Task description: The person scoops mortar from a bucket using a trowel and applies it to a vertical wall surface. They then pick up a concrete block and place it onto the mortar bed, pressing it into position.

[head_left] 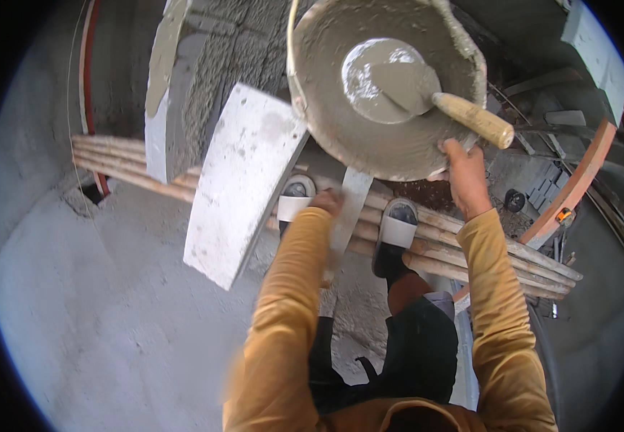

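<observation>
A round bucket [391, 155] with mortar-caked walls is at the top centre, with wet grey mortar [359, 65] inside. A trowel [470, 119] lies in it, its blade coated and its wooden handle over the right rim. My right hand [465, 173] grips the bucket's near right rim. My left hand [330, 201] is smeared by motion beside a flat grey strip [350, 205]; its fingers cannot be made out, nor whether it holds the strip. Left of it, a white block [243, 180] stands tilted, its upper right corner near the bucket.
Bamboo poles [449, 241] run across under my sandalled feet. A block wall [218, 72] smeared with mortar rises at upper left. On the right are a curved reddish beam [578, 183], a tape measure [564, 214] and scattered boards. Grey concrete floor [110, 288] lies below left.
</observation>
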